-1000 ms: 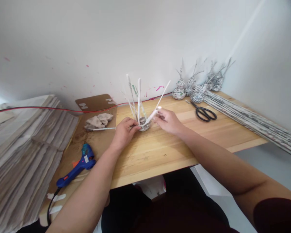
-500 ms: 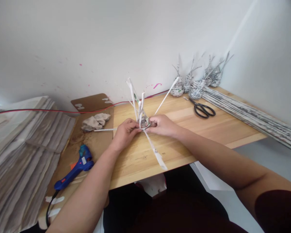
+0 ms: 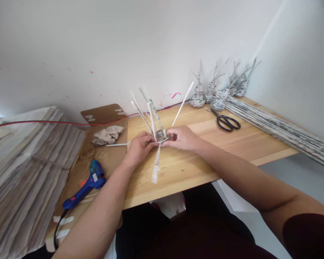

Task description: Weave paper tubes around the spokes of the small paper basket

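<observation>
Between my hands, just over the wooden table (image 3: 202, 158), is a small round woven piece (image 3: 161, 136) of rolled newspaper. Several paper tubes (image 3: 152, 120) stick up from it, and one paper strip (image 3: 157, 163) hangs toward me. My left hand (image 3: 140, 145) is closed, pinching the left side of its rim with thumb and fingers. On the right side, my right hand (image 3: 182, 138) grips the rim, fingers curled. The fingertips partly hide the edge of the weave.
A blue glue gun (image 3: 90, 183) and a crumpled cloth (image 3: 108, 135) lie on brown cardboard at left, beside stacked newspaper (image 3: 43, 165). Black scissors (image 3: 228, 122), several woven paper gourd shapes (image 3: 197, 95) and a bundle of paper tubes (image 3: 270, 126) are at right.
The upright tubes have swung left and spread apart. The strip hanging toward me has swung left, and the opening of the woven piece shows more. Both hands keep their hold.
</observation>
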{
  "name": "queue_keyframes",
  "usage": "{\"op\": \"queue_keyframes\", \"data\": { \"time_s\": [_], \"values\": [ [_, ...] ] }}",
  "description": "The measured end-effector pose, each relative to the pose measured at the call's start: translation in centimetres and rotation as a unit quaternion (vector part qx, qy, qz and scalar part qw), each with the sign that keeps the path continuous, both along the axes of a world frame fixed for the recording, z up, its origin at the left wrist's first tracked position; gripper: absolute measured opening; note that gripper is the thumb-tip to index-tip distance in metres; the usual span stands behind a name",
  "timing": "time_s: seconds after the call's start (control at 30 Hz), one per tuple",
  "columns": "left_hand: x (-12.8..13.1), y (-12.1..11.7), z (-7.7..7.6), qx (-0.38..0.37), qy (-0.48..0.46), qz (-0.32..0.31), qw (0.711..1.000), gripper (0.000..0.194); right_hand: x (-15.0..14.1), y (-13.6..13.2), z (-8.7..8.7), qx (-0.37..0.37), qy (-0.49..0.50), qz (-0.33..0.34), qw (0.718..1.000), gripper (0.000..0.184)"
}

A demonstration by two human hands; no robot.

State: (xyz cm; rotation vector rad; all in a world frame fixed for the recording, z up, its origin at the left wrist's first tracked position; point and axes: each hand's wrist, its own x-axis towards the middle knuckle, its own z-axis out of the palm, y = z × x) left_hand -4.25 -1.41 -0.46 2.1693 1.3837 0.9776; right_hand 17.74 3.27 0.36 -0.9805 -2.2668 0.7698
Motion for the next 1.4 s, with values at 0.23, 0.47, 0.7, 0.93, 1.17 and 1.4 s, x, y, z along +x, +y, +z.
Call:
{"op": "queue_keyframes", "data": {
  "time_s": [0.23, 0.47, 0.7, 0.93, 1.17, 1.4],
  "values": [
    [0.1, 0.0, -0.1, 0.015, 0.005, 0.006, 1.0, 0.01, -0.3, 0.3, -0.5, 0.015, -0.008, 0.017, 1.0, 0.028],
    [0.1, -0.1, -0.2, 0.014, -0.008, 0.013, 1.0, 0.007, 0.7, 1.2, -0.4, -0.035, 0.023, 0.063, 0.997, 0.029],
    [0.3, -0.2, 0.0, 0.01, -0.005, 0.004, 1.0, 0.007, 0.4, 0.8, -0.4, 0.04, -0.044, 0.06, 0.996, 0.026],
    [0.3, -0.1, -0.1, 0.013, -0.001, 0.023, 1.0, 0.008, 0.4, 1.1, -0.8, 0.03, -0.035, 0.06, 0.997, 0.029],
    [0.2, -0.1, 0.4, 0.032, -0.007, 0.124, 0.992, 0.011, 0.3, 0.3, -0.2, 0.062, 0.109, -0.042, 0.991, 0.04],
    [0.9, -0.4, -0.1, 0.039, 0.009, 0.097, 0.994, 0.007, -1.3, -1.0, -0.9, 0.042, 0.011, 0.03, 0.999, 0.026]
  ]
}}
